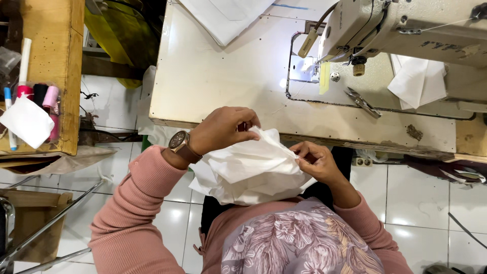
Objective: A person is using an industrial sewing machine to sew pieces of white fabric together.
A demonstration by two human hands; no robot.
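Note:
A bunched piece of white fabric (251, 170) rests in my lap, just in front of the sewing table's near edge. My left hand (223, 129), with a brown watch on the wrist, pinches the top of the fabric from above. My right hand (315, 161) grips the cloth's right edge between thumb and fingers. Both sleeves are pink ribbed knit. The beige sewing machine (406, 28) stands on the far right of the table (213, 81), apart from both hands.
Small snips (362, 101) lie by the machine bed, and folded white cloth (418, 81) sits under the machine arm. More white fabric (225, 15) lies at the table's far edge. A wooden side table (56, 50) at left holds thread spools, pens and a white scrap. White tiled floor lies below.

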